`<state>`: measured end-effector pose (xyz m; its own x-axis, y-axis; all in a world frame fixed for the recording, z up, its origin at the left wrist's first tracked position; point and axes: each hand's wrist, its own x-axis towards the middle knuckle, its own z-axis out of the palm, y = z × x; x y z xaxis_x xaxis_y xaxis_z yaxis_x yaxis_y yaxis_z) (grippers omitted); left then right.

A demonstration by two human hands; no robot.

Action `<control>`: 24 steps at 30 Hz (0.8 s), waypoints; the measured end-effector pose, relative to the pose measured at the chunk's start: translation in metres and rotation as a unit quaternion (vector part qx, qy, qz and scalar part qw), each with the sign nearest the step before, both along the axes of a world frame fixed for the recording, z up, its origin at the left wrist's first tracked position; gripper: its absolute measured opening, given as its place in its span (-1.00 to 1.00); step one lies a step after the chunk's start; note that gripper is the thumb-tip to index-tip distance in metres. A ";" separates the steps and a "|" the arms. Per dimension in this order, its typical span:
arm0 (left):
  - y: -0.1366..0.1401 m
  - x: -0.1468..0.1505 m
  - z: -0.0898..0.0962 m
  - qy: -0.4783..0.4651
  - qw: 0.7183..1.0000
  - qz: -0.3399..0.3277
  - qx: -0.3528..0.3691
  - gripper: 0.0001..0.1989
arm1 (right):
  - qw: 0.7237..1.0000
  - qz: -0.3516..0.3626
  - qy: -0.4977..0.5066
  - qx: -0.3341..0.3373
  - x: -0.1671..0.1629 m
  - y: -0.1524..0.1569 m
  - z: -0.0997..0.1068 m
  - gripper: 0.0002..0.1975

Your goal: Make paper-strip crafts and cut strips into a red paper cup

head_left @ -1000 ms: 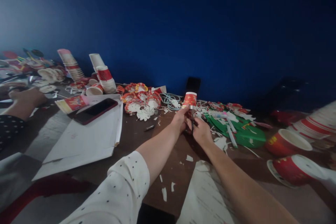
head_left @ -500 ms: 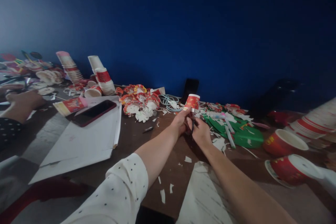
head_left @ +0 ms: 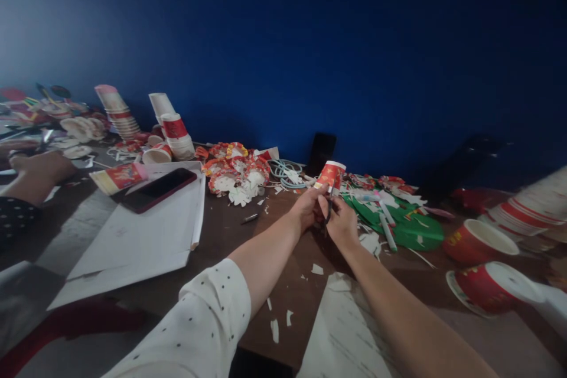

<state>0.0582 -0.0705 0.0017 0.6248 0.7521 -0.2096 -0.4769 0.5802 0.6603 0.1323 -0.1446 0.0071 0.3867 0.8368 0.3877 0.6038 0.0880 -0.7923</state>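
Note:
A red patterned paper cup (head_left: pixel 330 173) with a white rim is up in front of me, gripped by my left hand (head_left: pixel 309 205) near its lower side. My right hand (head_left: pixel 342 220) is closed on dark-handled scissors (head_left: pixel 328 210), whose blades point up against the cup. Both hands are close together above the brown table. My fingers cover part of the cup and most of the scissors. Several white paper scraps (head_left: pixel 317 269) lie below my hands.
Cut red paper flowers (head_left: pixel 237 168), a phone (head_left: pixel 162 190) on white sheets and stacked cups (head_left: pixel 176 136) are to the left. Green paper (head_left: pixel 416 230), markers (head_left: pixel 388 231) and red cups (head_left: pixel 481 239) lie right. A co-worker's hand (head_left: pixel 42 170) is at far left.
The paper cup has shifted slightly right and tilts more to the right. My right hand and the scissors have turned a little with it, showing more of the scissors.

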 end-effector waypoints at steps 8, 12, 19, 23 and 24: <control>-0.002 -0.002 0.006 -0.014 1.000 -0.019 0.014 -0.73 | 0.996 0.030 0.086 -0.013 -0.005 -0.002 0.004 -0.44; -0.003 -0.001 0.007 -0.019 1.000 -0.021 0.012 -0.73 | 0.994 0.026 0.110 -0.011 0.001 0.001 0.000 -0.46; 0.002 0.003 -0.002 -0.039 0.997 -0.043 0.044 -0.75 | 0.993 0.010 0.119 -0.002 0.002 0.002 0.002 -0.52; 0.002 0.003 -0.002 -0.038 0.997 -0.051 0.049 -0.72 | 0.985 0.010 0.170 -0.003 -0.003 -0.002 0.009 -0.53; 0.002 0.002 -0.001 -0.041 0.996 -0.053 0.050 -0.72 | 0.984 0.009 0.175 -0.002 -0.005 -0.002 0.011 -0.52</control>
